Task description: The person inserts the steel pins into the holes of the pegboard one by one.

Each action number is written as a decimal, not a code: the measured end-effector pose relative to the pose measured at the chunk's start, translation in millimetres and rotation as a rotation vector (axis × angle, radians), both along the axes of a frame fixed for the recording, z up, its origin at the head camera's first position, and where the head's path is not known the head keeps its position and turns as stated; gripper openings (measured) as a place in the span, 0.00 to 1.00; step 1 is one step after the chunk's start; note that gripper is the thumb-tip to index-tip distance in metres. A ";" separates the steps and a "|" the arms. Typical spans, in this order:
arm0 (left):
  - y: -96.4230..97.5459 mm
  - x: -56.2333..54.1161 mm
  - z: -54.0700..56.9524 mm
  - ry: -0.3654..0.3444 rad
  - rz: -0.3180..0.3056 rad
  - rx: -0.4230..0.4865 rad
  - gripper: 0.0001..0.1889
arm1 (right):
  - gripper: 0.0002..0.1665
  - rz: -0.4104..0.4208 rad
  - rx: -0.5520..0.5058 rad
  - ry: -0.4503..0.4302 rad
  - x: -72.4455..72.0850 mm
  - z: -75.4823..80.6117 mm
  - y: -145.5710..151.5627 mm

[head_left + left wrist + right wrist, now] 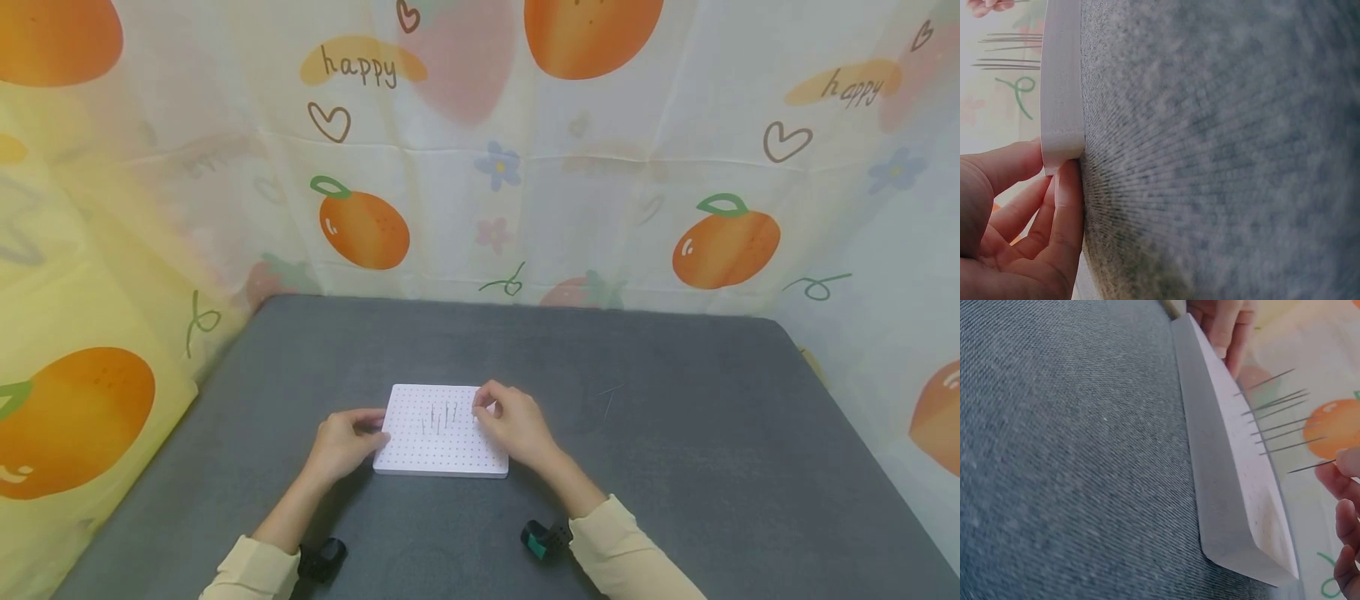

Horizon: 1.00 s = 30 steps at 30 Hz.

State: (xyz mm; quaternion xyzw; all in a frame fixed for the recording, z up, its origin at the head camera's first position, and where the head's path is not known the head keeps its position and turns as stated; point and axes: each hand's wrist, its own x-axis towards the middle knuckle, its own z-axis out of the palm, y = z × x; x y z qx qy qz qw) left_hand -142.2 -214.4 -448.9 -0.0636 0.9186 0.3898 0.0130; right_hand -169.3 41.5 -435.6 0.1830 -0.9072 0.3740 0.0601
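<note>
A white perforated board (442, 460) lies flat on the grey table. Several thin needles (1288, 425) stand upright in its holes, around the middle. My left hand (339, 446) grips the board's left edge; in the left wrist view the thumb lies along the upper face and the fingers press the side. Over the right part of the board, my right hand (519, 423) pinches one needle (1310, 467) between thumb and index finger. In the right wrist view that needle's tip appears apart from the board's surface.
A few loose needles (609, 398) lie on the table (675, 500) to the right of the board. Black bands (546, 540) sit by both wrists. A fruit-printed curtain (585, 192) hangs behind the table's far edge.
</note>
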 end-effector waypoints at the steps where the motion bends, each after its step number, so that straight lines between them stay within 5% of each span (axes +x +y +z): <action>1: 0.4 0.3 0.3 0.003 0.001 0.001 0.20 | 0.03 0.004 0.003 0.017 0.3 -0.3 -0.7; 10: 1.7 0.9 1.2 0.013 0.006 -0.001 0.20 | 0.03 0.020 0.015 0.101 1.6 -5.3 -8.7; 30: 0.4 -0.5 -1.1 0.001 0.014 -0.006 0.20 | 0.02 -0.010 0.040 0.088 1.0 -14.6 -18.3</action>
